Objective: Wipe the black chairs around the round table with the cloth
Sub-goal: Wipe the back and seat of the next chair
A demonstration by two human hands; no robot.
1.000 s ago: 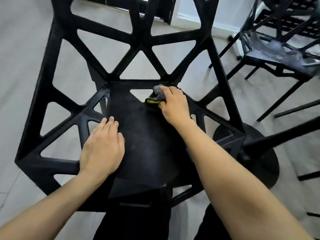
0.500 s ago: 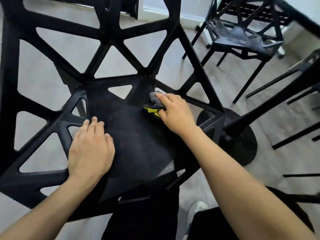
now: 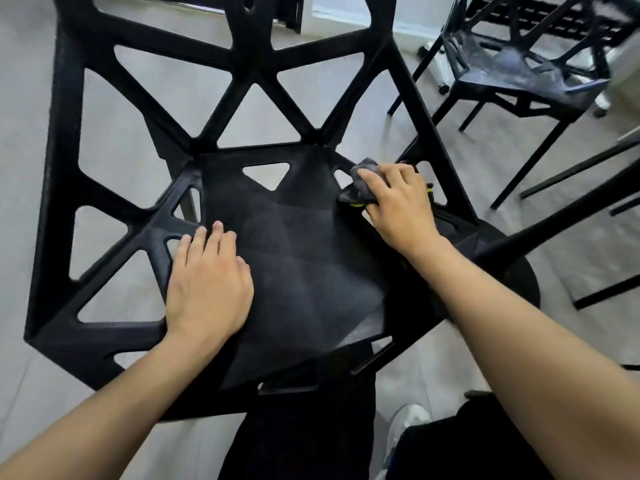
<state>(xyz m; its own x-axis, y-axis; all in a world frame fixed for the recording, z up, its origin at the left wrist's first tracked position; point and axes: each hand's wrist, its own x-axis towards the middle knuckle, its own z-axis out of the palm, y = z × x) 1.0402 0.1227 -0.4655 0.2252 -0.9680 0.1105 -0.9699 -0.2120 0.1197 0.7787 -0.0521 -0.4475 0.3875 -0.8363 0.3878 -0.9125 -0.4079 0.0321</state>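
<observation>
A black chair with a triangle-pattern frame fills the head view below me. My left hand lies flat on the left side of its seat, fingers straight. My right hand presses a bunched grey cloth with a yellow edge against the seat's right rim, fingers curled over it. Most of the cloth is hidden under that hand.
A second black chair stands at the back right on the grey floor. The round black table base and its slanted pole sit just right of my chair. My shoe shows at the bottom.
My right hand has slid the cloth from the back middle of the seat over to its right rim. My left hand has stayed flat on the seat's left side.
</observation>
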